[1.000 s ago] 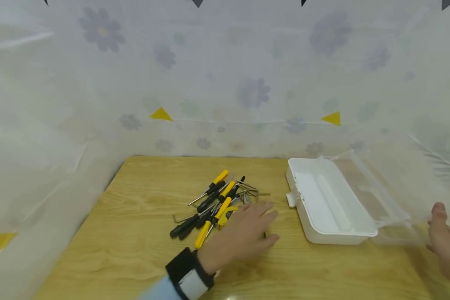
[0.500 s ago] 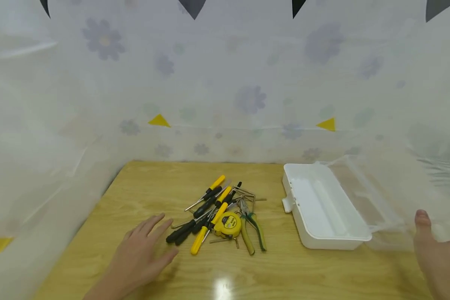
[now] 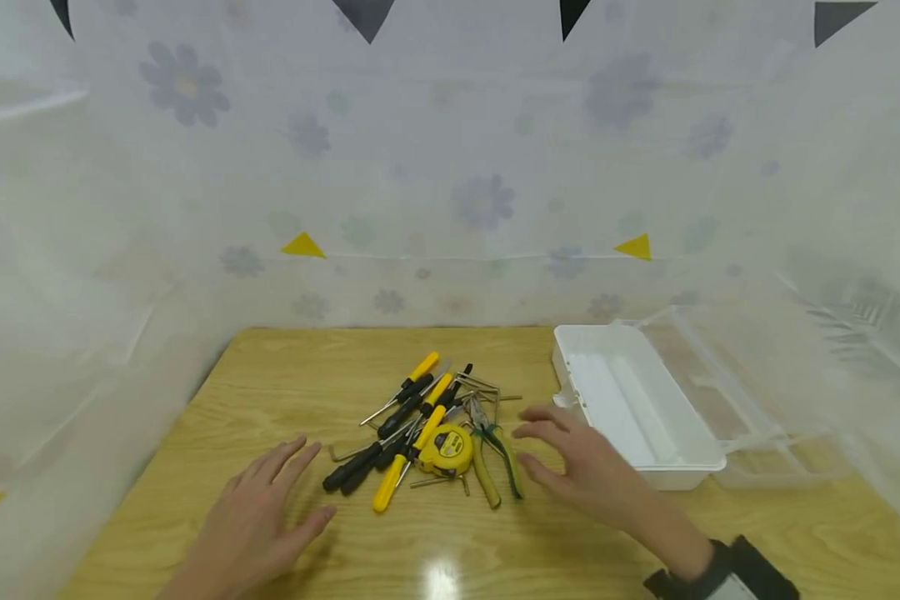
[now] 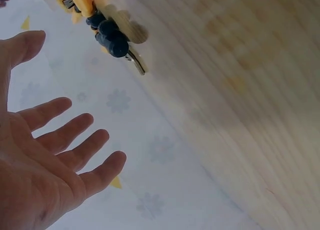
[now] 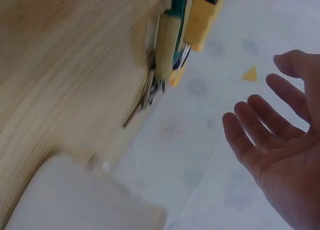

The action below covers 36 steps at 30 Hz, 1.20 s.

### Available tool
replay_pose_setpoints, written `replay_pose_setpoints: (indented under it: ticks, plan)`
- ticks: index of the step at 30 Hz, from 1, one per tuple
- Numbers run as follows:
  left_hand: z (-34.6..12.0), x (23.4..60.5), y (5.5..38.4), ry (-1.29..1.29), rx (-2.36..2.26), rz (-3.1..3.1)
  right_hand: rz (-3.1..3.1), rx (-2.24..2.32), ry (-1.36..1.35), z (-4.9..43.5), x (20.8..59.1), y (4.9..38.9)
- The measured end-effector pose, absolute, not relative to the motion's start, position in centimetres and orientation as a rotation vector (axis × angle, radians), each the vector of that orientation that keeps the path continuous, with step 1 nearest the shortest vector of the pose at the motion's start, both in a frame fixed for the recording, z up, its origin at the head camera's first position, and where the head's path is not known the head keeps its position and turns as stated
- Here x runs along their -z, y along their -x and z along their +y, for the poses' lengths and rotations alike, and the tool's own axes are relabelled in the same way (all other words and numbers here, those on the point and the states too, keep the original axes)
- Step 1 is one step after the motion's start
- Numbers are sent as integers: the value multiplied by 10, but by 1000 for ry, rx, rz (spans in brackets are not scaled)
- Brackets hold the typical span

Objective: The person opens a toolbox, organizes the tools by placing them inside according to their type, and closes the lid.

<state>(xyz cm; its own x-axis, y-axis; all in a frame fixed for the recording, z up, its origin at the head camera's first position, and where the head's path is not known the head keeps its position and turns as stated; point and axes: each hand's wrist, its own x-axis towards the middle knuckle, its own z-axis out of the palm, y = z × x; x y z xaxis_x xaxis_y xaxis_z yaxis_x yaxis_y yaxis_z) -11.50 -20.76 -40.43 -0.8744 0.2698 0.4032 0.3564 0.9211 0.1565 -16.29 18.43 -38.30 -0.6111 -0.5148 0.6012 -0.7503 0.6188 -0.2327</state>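
Observation:
A heap of tools lies mid-table in the head view. In it are several yellow and black screwdrivers, a yellow tape measure, pliers with green and yellow handles, and thin hex keys. My left hand is left of the heap, fingers spread and relaxed, holding nothing. On the other side my right hand hovers beside the pliers, its fingers loosely bent around air. Both wrist views show palms with nothing in them. A white box stands behind my right hand, its clear lid folded open to the right.
The wooden table meets a pale flowered sheet at its back and sides. The box's near-left wall is partly hidden by my right hand.
My left hand has drawn back from over the tape measure and pliers to the heap's left. My right hand has come from beside the lid to near the pliers. The tools look unmoved.

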Motion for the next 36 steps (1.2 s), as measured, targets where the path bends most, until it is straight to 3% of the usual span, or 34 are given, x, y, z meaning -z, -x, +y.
replay_pose_setpoints:
  ticks: [5, 11, 23, 36]
  plan:
    - [-205, 401, 115, 451, 339, -2713, -2788, -537, -1102, 126, 396, 179]
    - [-187, 398, 119, 524, 373, -2683, -2929, -356, -1130, 102, 415, 194]
    - [-195, 387, 123, 421, 395, -2773, -2826, -496, -1135, 94, 423, 199]
    - [-209, 383, 130, 437, 349, -2691, -2696, -541, -1072, 122, 394, 196]
